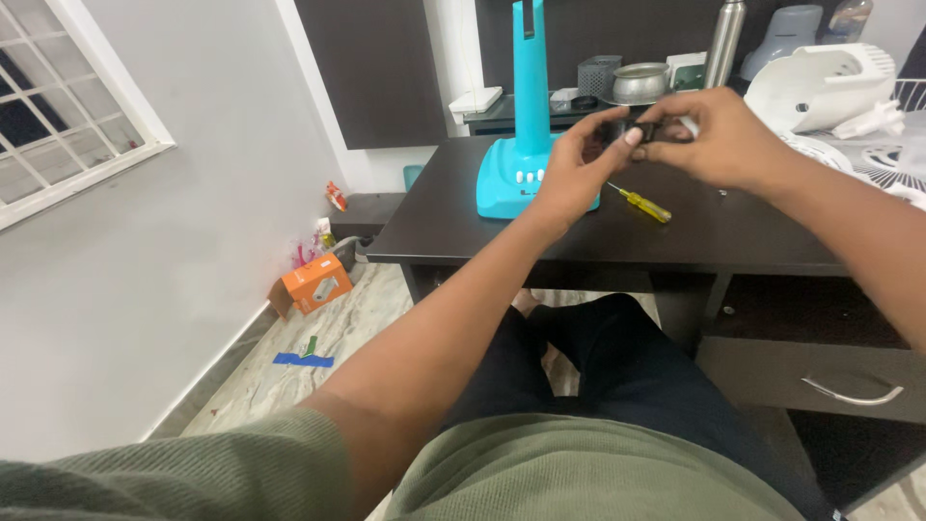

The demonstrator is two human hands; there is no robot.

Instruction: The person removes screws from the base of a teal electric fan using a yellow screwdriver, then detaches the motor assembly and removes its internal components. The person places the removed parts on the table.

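Both my hands meet above the dark desk (540,236) and hold one small black part (644,130) between their fingertips. My left hand (579,164) pinches it from the left and my right hand (719,140) from the right. Most of the part is hidden by my fingers. Just below the hands a yellow-handled screwdriver (644,204) lies on the desk. A turquoise fan stand (529,116) with an upright column stands to the left of my hands.
White fan parts (820,87) lie at the desk's right end. A steel pot (640,82), a steel bottle (723,43) and a grey basket (598,72) stand at the back. A drawer (820,371) sits under the desk. An orange box (313,282) lies on the floor.
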